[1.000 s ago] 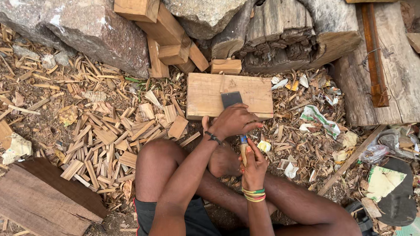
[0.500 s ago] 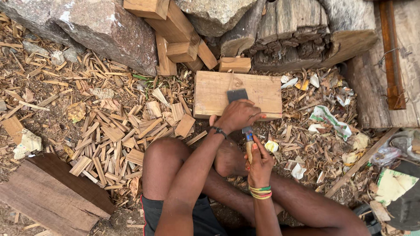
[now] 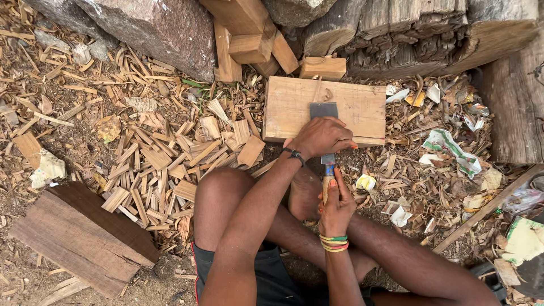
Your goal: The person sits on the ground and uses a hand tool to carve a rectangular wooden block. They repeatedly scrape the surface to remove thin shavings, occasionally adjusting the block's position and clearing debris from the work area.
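gripping chisel [image 3: 324, 113] | left hand [image 3: 322, 137] on blade, right hand [image 3: 336, 207] clamping handle | over board [image 3: 294, 107]

– What lies off to the left of the hands?
– A spread of pale wood splinters [image 3: 153, 164], and nearer the person a dark weathered plank [image 3: 85, 238]

– And beyond them?
– A grey boulder [image 3: 147, 28], a few stacked light wood offcuts [image 3: 249, 39] leaning against it, and one small wood block [image 3: 323, 67] beside an old cracked log [image 3: 419, 39]

– To the right?
– Curled wood shavings [image 3: 430, 187], scraps of crumpled paper [image 3: 447, 144], and a thin stick [image 3: 487, 207] lying aslant
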